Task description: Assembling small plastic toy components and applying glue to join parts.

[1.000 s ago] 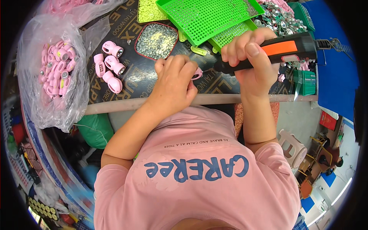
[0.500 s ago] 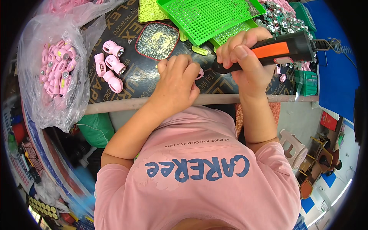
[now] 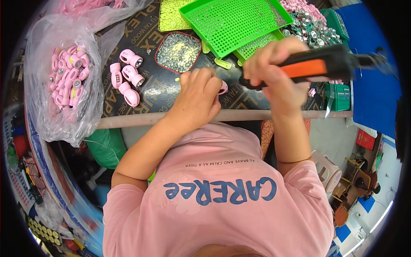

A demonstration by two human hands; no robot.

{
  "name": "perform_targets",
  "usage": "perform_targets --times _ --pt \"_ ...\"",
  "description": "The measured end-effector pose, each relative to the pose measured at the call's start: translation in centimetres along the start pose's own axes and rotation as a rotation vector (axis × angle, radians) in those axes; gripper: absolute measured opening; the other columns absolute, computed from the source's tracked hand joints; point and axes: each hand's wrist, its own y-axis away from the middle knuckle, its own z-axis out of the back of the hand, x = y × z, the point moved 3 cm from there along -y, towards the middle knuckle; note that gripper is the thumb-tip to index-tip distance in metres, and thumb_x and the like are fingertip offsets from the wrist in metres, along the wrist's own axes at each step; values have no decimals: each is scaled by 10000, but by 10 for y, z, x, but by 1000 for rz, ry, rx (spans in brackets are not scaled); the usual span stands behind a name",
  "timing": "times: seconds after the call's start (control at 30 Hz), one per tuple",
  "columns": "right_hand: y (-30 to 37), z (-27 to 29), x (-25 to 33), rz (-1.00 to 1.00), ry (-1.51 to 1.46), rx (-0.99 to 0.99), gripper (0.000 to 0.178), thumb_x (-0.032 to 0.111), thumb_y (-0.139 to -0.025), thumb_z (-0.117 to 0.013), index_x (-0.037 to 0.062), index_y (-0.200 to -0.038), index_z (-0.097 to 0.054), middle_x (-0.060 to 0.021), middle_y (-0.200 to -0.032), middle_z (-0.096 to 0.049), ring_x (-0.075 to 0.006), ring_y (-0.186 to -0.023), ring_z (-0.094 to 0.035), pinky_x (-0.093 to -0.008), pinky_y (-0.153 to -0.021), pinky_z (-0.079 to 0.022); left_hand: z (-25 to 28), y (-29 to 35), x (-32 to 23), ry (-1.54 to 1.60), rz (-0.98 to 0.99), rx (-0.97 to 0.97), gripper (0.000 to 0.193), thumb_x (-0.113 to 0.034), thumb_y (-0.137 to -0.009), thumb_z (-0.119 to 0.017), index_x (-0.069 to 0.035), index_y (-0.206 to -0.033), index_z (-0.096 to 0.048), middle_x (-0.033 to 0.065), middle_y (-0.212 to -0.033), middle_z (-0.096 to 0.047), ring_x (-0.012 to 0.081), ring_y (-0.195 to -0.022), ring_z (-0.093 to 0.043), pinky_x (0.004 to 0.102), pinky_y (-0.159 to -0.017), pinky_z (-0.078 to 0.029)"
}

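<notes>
My left hand (image 3: pixel 196 95) is closed around a small pink flashlight (image 3: pixel 223 88) at the front of the table; only one end of it shows past the fingers. In my right hand (image 3: pixel 280 70) is a black electric screwdriver (image 3: pixel 305 68) with an orange panel, gripped with the fingers wrapped round its front part. Its nose points left toward the pink flashlight, with a gap between them. Motion blurs the tool's rear and cord. Several pink flashlights (image 3: pixel 132 76) lie on the black tabletop left of my left hand.
A clear plastic bag (image 3: pixel 36 113) of pink flashlights lies at the left. Beyond my hands are a red-rimmed dish (image 3: pixel 156 55) of small clear parts, a green perforated tray (image 3: pixel 231 36) and a yellow-green tray of parts (image 3: pixel 172 16). Metal-and-green parts (image 3: pixel 317 32) pile at the far right, near a green basket (image 3: pixel 341 103).
The screwdriver in my right hand has drawn back a little to the right, away from the pink flashlight. My left hand keeps its hold; the view has shifted slightly.
</notes>
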Motion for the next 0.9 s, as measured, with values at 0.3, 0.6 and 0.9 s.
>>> perform_targets --times 0.3,0.6,0.9 --pt "-84 -19 -21 202 -307 -33 209 5 -927 -657 71 -1028 -486 -94 -741 -600 -206 -601 -602 -355 -617 -522 1 15 -18 -313 -158 -115 225 -108 -812 -652 -97 -1035 -630 71 -1185 -613 254 -1056 -556 431 -911 -369" --pt "-99 -43 -23 71 548 -166 166 58 -846 -776 18 -756 -643 -26 -627 -634 -112 -527 -589 -261 -519 -450 -2 17 -20 -333 -175 -124 210 -173 -813 -622 -100 -1011 -622 70 -1135 -629 223 -929 -552 345 -763 -424" --pt "-102 -38 -37 9 591 -176 174 88 -843 -787 10 -738 -673 -25 -612 -640 -110 -514 -594 -253 -515 -455 -1 19 -21 -285 -197 -152 307 -149 -805 -630 -79 -1104 -619 90 -1144 -606 245 -919 -563 370 -755 -454"
